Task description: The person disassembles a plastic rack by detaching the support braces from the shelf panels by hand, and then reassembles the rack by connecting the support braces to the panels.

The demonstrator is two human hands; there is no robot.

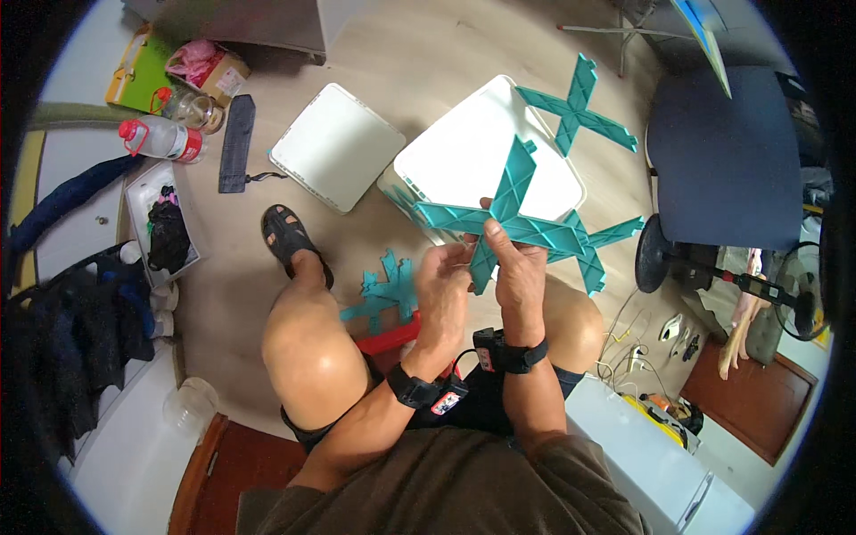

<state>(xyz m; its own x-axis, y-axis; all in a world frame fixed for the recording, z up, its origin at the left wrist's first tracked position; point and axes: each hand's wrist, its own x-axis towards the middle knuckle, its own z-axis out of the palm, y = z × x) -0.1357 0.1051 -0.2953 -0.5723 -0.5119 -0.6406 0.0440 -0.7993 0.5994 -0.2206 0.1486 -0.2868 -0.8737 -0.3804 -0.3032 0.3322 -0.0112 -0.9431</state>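
Both forearms angle forward, wrists near each other. The right hand (519, 272) clamps a ribbed teal plastic lattice (513, 225), thumb flat on its face, fingers curled beneath. The left hand (443, 283) has its fingers bent at a lower arm; their grip is unclear. The lattice's crossed, notched bars overlap the near edge of a smooth white square box (446, 165).

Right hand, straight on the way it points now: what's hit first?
Beyond the teal frame it holds, the right hand would likely meet the white box first; the gap in depth is unclear from this one view.
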